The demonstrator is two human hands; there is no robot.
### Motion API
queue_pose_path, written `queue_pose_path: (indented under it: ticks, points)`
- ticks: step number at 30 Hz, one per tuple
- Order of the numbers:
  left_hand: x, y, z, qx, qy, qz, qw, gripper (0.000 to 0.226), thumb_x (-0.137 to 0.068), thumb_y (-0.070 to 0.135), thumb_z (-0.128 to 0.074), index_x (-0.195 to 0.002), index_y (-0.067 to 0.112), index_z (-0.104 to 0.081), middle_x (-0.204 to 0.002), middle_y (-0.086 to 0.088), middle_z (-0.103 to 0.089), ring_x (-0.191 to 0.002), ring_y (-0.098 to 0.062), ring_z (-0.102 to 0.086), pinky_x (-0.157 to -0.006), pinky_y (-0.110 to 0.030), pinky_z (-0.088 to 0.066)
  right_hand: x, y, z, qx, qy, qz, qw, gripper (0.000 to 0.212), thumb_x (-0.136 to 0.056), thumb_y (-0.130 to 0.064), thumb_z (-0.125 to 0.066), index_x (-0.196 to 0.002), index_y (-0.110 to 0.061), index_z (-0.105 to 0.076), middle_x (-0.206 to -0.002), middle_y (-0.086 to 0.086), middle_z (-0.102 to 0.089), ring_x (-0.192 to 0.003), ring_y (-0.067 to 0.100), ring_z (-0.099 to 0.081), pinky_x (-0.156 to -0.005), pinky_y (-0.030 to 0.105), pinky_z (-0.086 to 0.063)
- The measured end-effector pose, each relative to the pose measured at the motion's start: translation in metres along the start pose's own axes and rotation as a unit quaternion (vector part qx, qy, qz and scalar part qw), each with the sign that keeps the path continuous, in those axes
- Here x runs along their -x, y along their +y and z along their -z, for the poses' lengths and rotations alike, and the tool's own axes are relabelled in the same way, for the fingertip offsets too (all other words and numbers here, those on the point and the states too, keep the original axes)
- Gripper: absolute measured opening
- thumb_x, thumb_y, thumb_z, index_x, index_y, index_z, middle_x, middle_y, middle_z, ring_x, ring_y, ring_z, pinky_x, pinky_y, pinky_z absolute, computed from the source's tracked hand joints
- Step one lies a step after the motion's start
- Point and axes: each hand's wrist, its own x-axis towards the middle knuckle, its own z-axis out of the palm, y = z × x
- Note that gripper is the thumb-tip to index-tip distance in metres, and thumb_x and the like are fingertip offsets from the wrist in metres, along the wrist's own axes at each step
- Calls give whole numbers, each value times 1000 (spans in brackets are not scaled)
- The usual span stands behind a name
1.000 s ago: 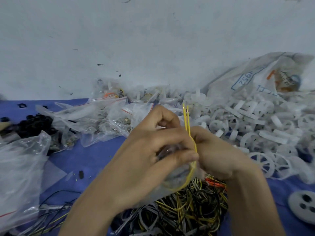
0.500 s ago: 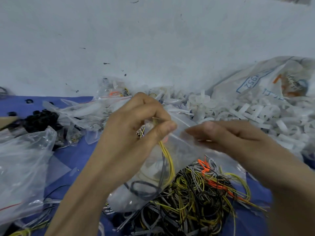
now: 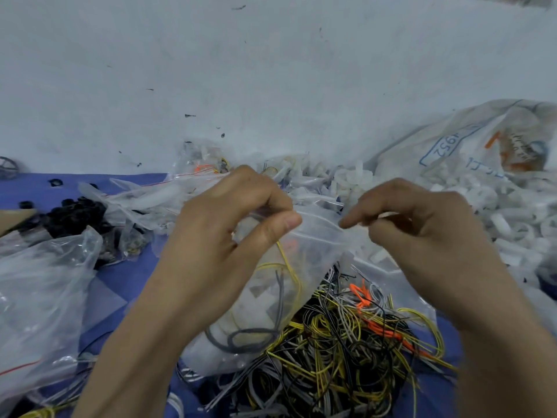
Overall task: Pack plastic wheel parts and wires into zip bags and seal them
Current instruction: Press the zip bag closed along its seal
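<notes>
Centrally, a clear plastic zip bag (image 3: pixel 316 236) hangs between both hands above a tangled heap of yellow, black, grey and orange wires (image 3: pixel 346 342) on the blue cloth (image 3: pixel 126 276). The left hand (image 3: pixel 223 236) pinches the bag's top edge between thumb and curled fingers; the right hand (image 3: pixel 422 230) pinches the same edge further right. Inside the bag are a thin yellow wire (image 3: pixel 289 267) and a looped grey wire (image 3: pixel 250 339). White plastic wheel parts (image 3: pixel 497 212) are piled to the right.

Single head-worn wide view, looking forward and down, close over blue tabletop (image 3: pixel 126 276)
</notes>
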Motion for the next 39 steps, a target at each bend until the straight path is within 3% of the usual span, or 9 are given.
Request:
queue_pose_path:
  ticks: [4, 8, 18, 22, 25, 30, 33, 36, 39]
  points:
    - [-1, 4, -7, 12, -30, -7, 999, 11, -87, 26, -56, -77, 23, -57, -83, 10, -53, -81, 2, -53, -70, -6, -34, -1, -12, -25, -101, -172, 7, 980, 26, -84, 8, -58, -75, -14, -70, -72, -1, -70, -69, 10, -67, -64, 23, -52]
    - [0, 0, -9, 34, -45, -4, 998, 12, -88, 26, -55, -77, 22, -58, -84, 7, -53, -81, -5, -55, -71, -11, -37, -5, -1, -38, -171, -235, -45, 956, 15, -86, 18, -45, -92, 19, -59, -95, 47, -50, -93, 60, -47, -82, 67, -39]
    - [1, 10, -22, 56, -107, -21, 992, 14, -87, 20, -62, -77, 10, -64, -86, 5, -53, -81, -3, -53, -73, -10, -36, 0, -2, -35, -76, -379, -83, 919, 28, -85, -2, -53, -71, -20, -70, -89, 25, -64, -89, 34, -56, -78, 43, -47]
    - [2, 16, -30, 79, -135, -41, 987, 15, -86, 21, -61, -77, 9, -63, -85, 5, -52, -81, -4, -52, -74, -14, -38, 2, 0, -42, 26, -388, -203, 899, 32, -92, 9, -33, -116, 6, -55, -115, 26, -55, -110, 28, -50, -89, 32, -34]
    - [1, 11, -23, 72, -112, -12, 991, 7, -83, 21, -64, -82, 14, -64, -87, 8, -57, -85, -4, -57, -74, -13, -40, 0, -10, -37, -17, -420, -105, 901, 39, -83, 4, -52, -83, -32, -68, -80, -11, -63, -85, 9, -62, -66, 19, -47]
    - [1, 0, -11, 157, -74, 88, 981, 28, -69, 31, -75, -95, 32, -65, -99, 18, -61, -94, -5, -60, -73, -13, -50, 1, -2, -24, -223, -380, -55, 896, 41, -89, -3, -47, -83, -33, -74, -96, 18, -71, -100, 46, -59, -94, 57, -42]
    - [3, -5, -9, 235, -99, 148, 955, 40, -59, 33, -85, -88, 30, -58, -104, 10, -63, -92, -10, -64, -71, -20, -54, 1, 2, -27, -240, -375, -47, 894, 46, -81, -1, -44, -81, -34, -76, -91, 0, -74, -99, 32, -63, -91, 41, -49]
    - [5, -10, -5, 228, -131, 168, 950, 31, -63, 29, -79, -83, 17, -59, -99, 4, -66, -98, -10, -65, -82, -22, -53, -2, 13, -25, -267, -317, -96, 905, 38, -70, -6, -46, -84, -22, -77, -99, 29, -66, -96, 48, -54, -87, 50, -46]
    - [4, -8, -5, 188, -124, 168, 960, 22, -71, 26, -70, -83, 9, -65, -88, -2, -69, -90, -11, -67, -83, -26, -53, -2, 20, -16, -294, -303, -68, 904, 23, -77, -29, -61, -88, -16, -76, -81, 7, -71, -76, 32, -56, -76, 40, -46]
